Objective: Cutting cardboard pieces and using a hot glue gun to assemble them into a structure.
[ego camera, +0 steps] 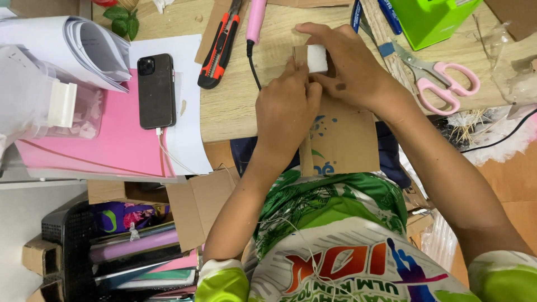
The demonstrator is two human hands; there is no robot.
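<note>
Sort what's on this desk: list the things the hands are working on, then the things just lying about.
In hand:
left hand
right hand
white block
cardboard piece

Lying about:
scissors
utility knife
phone
pink tool
green box
pink sheet
paper stack

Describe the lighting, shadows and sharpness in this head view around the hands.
Head view: soft, even light; faint shadows under the left hand and right hand on the cardboard piece; white foam block nearly overexposed; phone and scissors sharp; edges slightly bowed.
</note>
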